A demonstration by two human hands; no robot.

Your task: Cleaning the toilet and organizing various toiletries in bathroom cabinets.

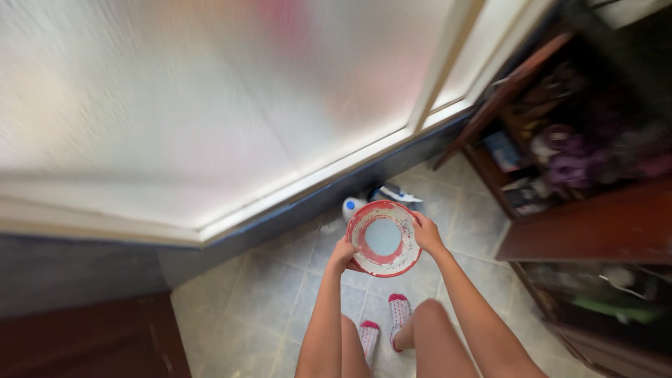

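Both hands, left hand (342,253) and right hand (425,234), grip the round red-rimmed white bowl (383,238) by opposite edges above the tiled floor (266,301), where a slackened hold might drop it.

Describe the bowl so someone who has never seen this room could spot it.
Below the frosted glass door, over the tiled floor, the left hand and right hand hold a round bowl. Its red rim and pale blue centre set it apart.

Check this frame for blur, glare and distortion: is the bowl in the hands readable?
Head view: frosted glass panel glows bright and smeared by motion blur; wide-angle bending tilts the wooden shelves, dark and soft; bowl, left hand, right hand evenly lit, only slightly soft.
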